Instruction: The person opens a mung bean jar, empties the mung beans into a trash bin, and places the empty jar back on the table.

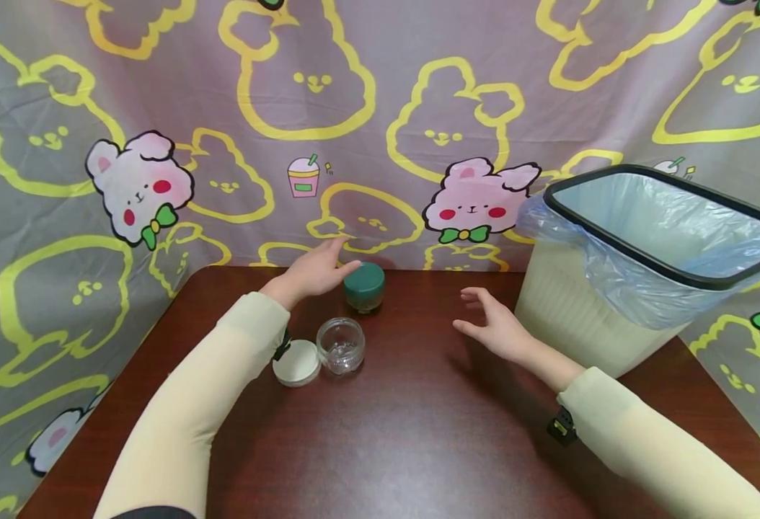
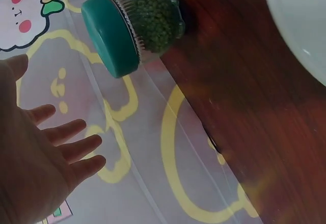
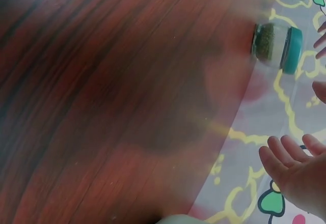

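The step in hand seems a reach for the clear, green-lidded round jar of green granules, upright near the back of the dark red-brown wooden worktop. Both hands, left and right, are empty, fingers loosely extended; gripping the jar likely calls for curling the left fingers round it.

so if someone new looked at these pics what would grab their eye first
Probably the cartoon cloth behind the table, with its bold yellow outlines. Next, the large pale bin at the table's right, lined with a bluish bag. Then the green-lidded jar by the back edge, close to the left hand, with a clear jar and a white lid nearer the viewer.
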